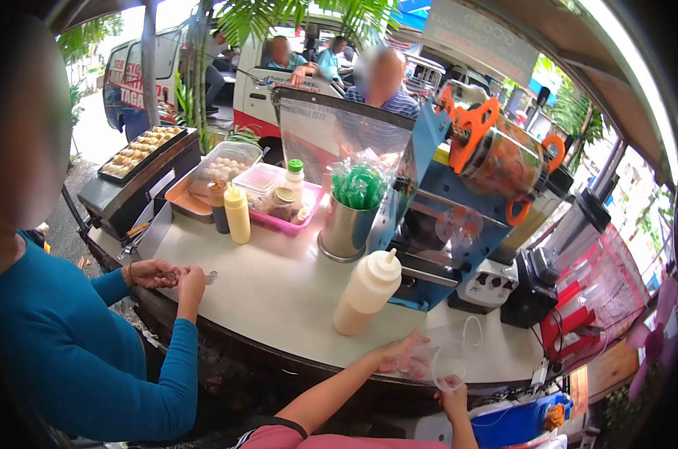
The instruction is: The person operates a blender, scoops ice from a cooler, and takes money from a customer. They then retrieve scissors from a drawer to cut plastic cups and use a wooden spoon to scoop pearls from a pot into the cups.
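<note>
Clear round-rimmed plastic cup (451, 367) in right hand (452, 398), left hand (405, 355) near, smooth tabletop (279, 288)

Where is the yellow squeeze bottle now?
In the head view, the yellow bottle stands on the counter left of centre, right of the dark bottle, beside the pink tray.

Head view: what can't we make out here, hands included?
All head view:
- Left hand: whether its fingers grip a clear cup; blur and see-through plastic.
- Right hand: some fingers, hidden behind the cup.
- Co-worker's hands: what they hold; too small, partly covered by fingers.
- Steel canister: its lower contents, behind the opaque wall.
- Hanging sign: full wording; faint, blurred.
</note>
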`<state>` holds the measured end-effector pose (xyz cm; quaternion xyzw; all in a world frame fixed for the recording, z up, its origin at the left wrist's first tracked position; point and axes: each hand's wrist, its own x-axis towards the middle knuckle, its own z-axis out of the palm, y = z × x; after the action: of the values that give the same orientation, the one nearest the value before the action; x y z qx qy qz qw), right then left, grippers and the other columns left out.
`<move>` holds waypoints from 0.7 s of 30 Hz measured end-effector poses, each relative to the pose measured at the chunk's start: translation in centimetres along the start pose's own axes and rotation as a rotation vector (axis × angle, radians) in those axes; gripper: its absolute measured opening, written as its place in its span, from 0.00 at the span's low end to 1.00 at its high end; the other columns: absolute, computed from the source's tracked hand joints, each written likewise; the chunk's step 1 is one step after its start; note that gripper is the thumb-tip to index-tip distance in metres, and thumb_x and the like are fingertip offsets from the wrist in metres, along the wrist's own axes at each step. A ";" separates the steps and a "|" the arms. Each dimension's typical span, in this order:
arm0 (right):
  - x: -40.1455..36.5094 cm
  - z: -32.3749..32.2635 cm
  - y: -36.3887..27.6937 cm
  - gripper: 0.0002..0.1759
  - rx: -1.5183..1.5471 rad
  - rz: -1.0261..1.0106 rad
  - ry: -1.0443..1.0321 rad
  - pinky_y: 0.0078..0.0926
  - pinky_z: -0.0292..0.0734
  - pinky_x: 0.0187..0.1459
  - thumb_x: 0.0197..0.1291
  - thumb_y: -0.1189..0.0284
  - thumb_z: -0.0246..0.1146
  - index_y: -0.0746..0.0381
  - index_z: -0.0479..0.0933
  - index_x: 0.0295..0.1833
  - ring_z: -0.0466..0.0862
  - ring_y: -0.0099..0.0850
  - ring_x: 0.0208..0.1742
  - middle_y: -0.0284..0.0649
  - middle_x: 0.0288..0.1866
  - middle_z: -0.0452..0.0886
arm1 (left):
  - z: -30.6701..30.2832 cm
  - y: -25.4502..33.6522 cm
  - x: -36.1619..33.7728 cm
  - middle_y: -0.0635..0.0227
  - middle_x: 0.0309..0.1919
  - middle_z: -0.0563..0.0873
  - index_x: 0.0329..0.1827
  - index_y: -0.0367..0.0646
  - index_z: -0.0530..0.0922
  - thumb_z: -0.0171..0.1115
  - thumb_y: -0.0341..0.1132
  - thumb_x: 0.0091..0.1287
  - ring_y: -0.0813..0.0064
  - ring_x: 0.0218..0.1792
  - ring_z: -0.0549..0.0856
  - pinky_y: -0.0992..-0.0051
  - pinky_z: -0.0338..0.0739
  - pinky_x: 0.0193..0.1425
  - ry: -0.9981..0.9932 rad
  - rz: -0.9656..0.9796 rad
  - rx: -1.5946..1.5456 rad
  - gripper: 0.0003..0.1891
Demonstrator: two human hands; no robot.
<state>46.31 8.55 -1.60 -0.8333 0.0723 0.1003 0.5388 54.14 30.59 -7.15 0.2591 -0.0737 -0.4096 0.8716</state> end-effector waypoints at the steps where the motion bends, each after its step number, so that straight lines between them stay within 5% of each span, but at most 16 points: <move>1: -0.2 0.2 0.4 0.12 0.011 0.019 -0.019 0.17 0.63 0.16 0.64 0.66 0.62 0.65 0.75 0.37 0.72 0.21 0.14 0.38 0.18 0.77 | -0.1 0.0 0.1 0.49 0.49 0.75 0.74 0.52 0.52 0.39 0.71 0.67 0.55 0.38 0.84 0.57 0.81 0.46 0.004 -0.010 0.002 0.42; 7: -2.6 3.9 3.0 0.09 0.099 0.074 -0.322 0.18 0.77 0.31 0.61 0.71 0.66 0.67 0.78 0.41 0.83 0.22 0.31 0.37 0.31 0.83 | 0.4 0.3 -0.5 0.46 0.50 0.77 0.75 0.51 0.51 0.39 0.71 0.67 0.54 0.38 0.85 0.56 0.81 0.47 0.012 -0.022 0.061 0.42; 11: -3.9 6.1 4.1 0.08 0.086 0.021 -0.442 0.17 0.77 0.32 0.61 0.74 0.66 0.67 0.77 0.41 0.82 0.21 0.30 0.36 0.30 0.83 | 0.6 0.6 -0.7 0.47 0.54 0.79 0.77 0.52 0.50 0.35 0.72 0.67 0.53 0.44 0.85 0.56 0.80 0.52 0.027 -0.011 0.151 0.43; 21: -4.9 6.4 5.0 0.08 0.025 -0.110 -0.449 0.18 0.74 0.26 0.59 0.73 0.65 0.66 0.78 0.40 0.79 0.18 0.27 0.35 0.27 0.83 | 1.2 0.6 -0.6 0.46 0.52 0.79 0.75 0.50 0.56 0.31 0.71 0.68 0.57 0.39 0.85 0.56 0.80 0.51 0.104 -0.003 0.201 0.41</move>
<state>39.80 12.42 -7.41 -0.7861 -0.0940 0.2528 0.5561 53.76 30.91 -5.75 0.3661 -0.0688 -0.3876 0.8432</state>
